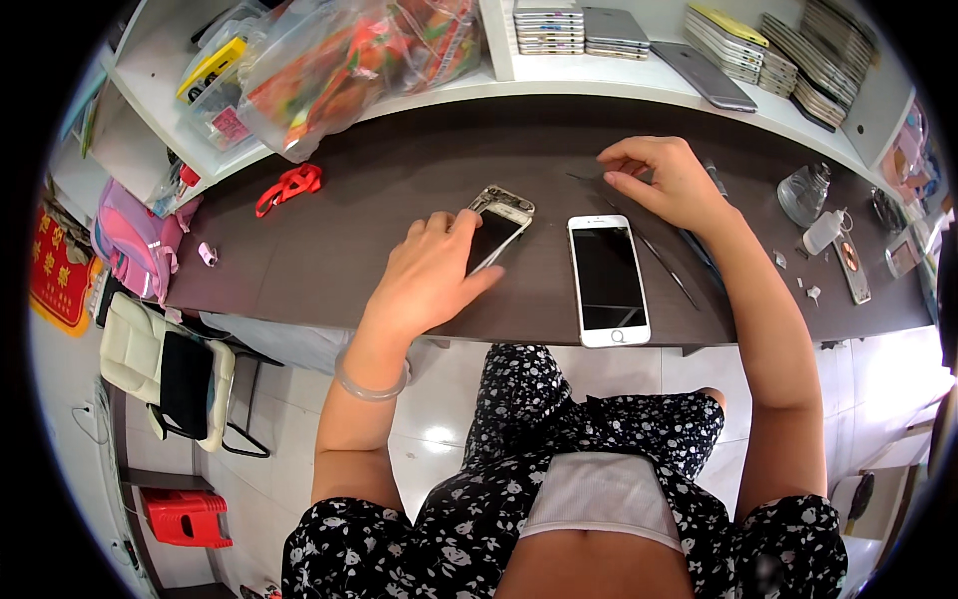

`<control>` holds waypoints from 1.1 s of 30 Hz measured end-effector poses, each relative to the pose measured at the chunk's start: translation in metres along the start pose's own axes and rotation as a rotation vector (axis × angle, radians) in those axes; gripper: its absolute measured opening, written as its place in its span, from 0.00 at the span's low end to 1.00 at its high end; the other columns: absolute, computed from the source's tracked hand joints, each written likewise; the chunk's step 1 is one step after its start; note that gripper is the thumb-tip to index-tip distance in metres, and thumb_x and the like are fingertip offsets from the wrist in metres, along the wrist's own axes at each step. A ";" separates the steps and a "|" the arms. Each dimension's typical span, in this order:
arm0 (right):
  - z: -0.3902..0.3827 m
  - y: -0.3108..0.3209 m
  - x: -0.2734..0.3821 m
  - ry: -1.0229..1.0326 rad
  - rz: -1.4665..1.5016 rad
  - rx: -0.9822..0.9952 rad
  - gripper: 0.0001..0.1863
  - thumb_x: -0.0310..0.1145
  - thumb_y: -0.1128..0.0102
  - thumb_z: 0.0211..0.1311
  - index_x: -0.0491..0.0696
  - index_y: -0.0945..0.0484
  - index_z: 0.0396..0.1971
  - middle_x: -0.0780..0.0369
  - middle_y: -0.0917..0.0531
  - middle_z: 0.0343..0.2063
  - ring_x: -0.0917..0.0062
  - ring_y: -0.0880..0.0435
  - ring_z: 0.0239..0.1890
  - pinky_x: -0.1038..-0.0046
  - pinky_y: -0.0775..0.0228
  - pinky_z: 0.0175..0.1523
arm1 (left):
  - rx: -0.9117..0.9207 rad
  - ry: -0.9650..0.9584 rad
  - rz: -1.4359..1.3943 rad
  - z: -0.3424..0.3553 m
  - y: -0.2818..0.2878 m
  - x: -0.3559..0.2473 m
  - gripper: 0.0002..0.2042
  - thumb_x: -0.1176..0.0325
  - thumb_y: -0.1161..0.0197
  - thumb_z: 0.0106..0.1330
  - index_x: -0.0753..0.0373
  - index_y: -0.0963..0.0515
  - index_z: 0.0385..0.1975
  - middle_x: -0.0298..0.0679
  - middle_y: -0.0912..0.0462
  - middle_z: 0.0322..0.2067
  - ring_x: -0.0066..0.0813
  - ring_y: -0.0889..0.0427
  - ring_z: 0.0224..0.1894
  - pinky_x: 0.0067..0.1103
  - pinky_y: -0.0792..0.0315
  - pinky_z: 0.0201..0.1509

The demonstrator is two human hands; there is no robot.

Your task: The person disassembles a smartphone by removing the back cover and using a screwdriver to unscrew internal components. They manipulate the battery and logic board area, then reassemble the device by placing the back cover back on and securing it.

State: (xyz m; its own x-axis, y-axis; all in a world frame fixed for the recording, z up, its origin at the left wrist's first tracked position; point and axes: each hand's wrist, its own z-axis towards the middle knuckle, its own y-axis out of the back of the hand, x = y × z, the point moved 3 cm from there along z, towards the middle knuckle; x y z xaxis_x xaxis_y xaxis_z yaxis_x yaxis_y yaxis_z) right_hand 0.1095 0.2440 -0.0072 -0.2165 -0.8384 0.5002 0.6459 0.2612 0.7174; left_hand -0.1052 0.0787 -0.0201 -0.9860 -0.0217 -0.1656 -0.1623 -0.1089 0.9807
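Left hand (429,275): centre of frame, palm down on an opened phone (496,228); fingers together and flat, pinning its lower half to the dark worktop (329,230), not clamped round it

Opened phone: just left of centre, tilted, screen lifted slightly off the metal frame at its far end; inner parts show there

Right hand (664,180): upper right of centre, thumb and forefinger pinched together at the end of a thin tool (589,180); whether they actually grip it I cannot tell, too small

Second phone (609,280): white, face up, lying flat just right of the opened one, its near end at the table's front edge

Long thin tools (664,262): lying slantwise under the right wrist, beside the white phone

Right edge of frame: glass bottle (803,193), small white bottle (823,232), tiny loose bits

Upper frame: shelf (599,75) with stacks of phones (549,28); plastic bags (329,70) at upper left; red strap (289,187) on the table

Risk, as I judge it: the white phone sits near the front edge, so a brush of the forearm could push it off; pressing on the half-lifted screen could crack it; the loose bits at right could scatter
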 end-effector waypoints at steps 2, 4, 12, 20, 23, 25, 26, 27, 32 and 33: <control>-0.001 -0.003 0.000 0.021 0.005 0.008 0.12 0.27 0.37 0.55 0.40 0.20 0.39 0.57 0.16 0.32 0.74 0.16 0.32 0.75 0.24 0.39 | 0.008 -0.009 0.018 0.002 0.002 -0.014 0.31 0.47 0.36 0.56 0.70 0.29 0.48 0.53 0.26 0.45 0.53 0.25 0.46 0.37 0.30 0.49; -0.002 -0.005 0.002 0.029 -0.001 0.042 0.11 0.27 0.37 0.54 0.41 0.20 0.38 0.57 0.16 0.32 0.73 0.16 0.31 0.75 0.24 0.39 | 0.093 -0.052 -0.076 0.009 0.006 -0.031 0.35 0.42 0.39 0.56 0.74 0.28 0.45 0.60 0.27 0.45 0.56 0.23 0.41 0.37 0.27 0.45; -0.007 -0.025 0.041 0.297 0.056 0.232 0.33 0.47 0.27 0.41 0.39 0.24 0.44 0.52 0.20 0.41 0.60 0.21 0.44 0.65 0.29 0.50 | 0.208 -0.179 -0.057 0.056 0.016 -0.028 0.26 0.45 0.40 0.59 0.69 0.20 0.29 0.51 0.20 0.32 0.49 0.21 0.36 0.34 0.28 0.39; -0.032 -0.054 0.076 0.361 -0.230 0.407 0.41 0.55 0.30 0.40 0.42 0.27 0.52 0.48 0.28 0.55 0.52 0.31 0.59 0.61 0.36 0.61 | 0.484 -0.362 -0.541 0.108 0.008 0.034 0.26 0.50 0.41 0.63 0.68 0.25 0.49 0.41 0.20 0.40 0.28 0.23 0.41 0.23 0.27 0.45; -0.035 -0.058 0.079 0.403 -0.282 0.443 0.35 0.51 0.32 0.45 0.43 0.27 0.51 0.50 0.27 0.54 0.53 0.29 0.58 0.62 0.33 0.60 | 0.562 -0.235 -0.782 0.103 -0.004 0.039 0.26 0.49 0.49 0.68 0.67 0.26 0.51 0.41 0.20 0.42 0.28 0.23 0.45 0.24 0.26 0.48; -0.032 -0.054 0.084 0.426 -0.238 0.400 0.29 0.45 0.35 0.50 0.43 0.25 0.50 0.52 0.24 0.52 0.56 0.26 0.56 0.63 0.30 0.57 | 0.570 -0.183 -0.880 0.095 -0.008 0.040 0.27 0.47 0.52 0.70 0.68 0.27 0.53 0.42 0.21 0.43 0.29 0.23 0.46 0.25 0.26 0.50; -0.029 -0.049 0.084 0.416 -0.210 0.380 0.27 0.44 0.36 0.52 0.42 0.24 0.49 0.51 0.23 0.51 0.56 0.25 0.55 0.62 0.29 0.57 | 0.561 -0.162 -0.906 0.094 -0.005 0.039 0.29 0.45 0.54 0.70 0.68 0.27 0.52 0.42 0.21 0.43 0.29 0.23 0.46 0.25 0.25 0.50; -0.028 -0.045 0.082 0.403 -0.188 0.358 0.25 0.43 0.38 0.55 0.42 0.23 0.49 0.51 0.23 0.51 0.56 0.24 0.55 0.62 0.29 0.56 | 0.552 -0.148 -0.931 0.094 -0.004 0.036 0.31 0.43 0.55 0.70 0.69 0.28 0.52 0.43 0.21 0.43 0.29 0.23 0.46 0.26 0.25 0.50; -0.018 -0.015 0.065 0.065 0.170 -0.012 0.21 0.40 0.47 0.64 0.38 0.23 0.47 0.52 0.18 0.44 0.63 0.17 0.46 0.70 0.26 0.52 | 0.509 -0.133 -0.985 0.094 -0.009 0.037 0.45 0.29 0.55 0.60 0.75 0.27 0.50 0.52 0.22 0.43 0.34 0.23 0.47 0.27 0.26 0.52; -0.018 -0.014 0.059 0.015 0.301 -0.052 0.22 0.41 0.50 0.67 0.37 0.23 0.47 0.52 0.18 0.44 0.64 0.17 0.46 0.71 0.26 0.51 | 0.510 -0.135 -0.995 0.096 -0.009 0.036 0.45 0.29 0.55 0.60 0.75 0.27 0.50 0.52 0.21 0.43 0.35 0.22 0.47 0.27 0.26 0.52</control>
State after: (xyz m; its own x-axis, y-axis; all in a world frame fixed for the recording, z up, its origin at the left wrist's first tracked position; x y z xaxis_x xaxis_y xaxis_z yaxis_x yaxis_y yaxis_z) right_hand 0.1013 0.1827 0.0037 0.0006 -0.7339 0.6792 0.7161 0.4744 0.5120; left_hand -0.1431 0.1747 -0.0247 -0.3997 -0.0406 -0.9157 -0.8455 0.4021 0.3512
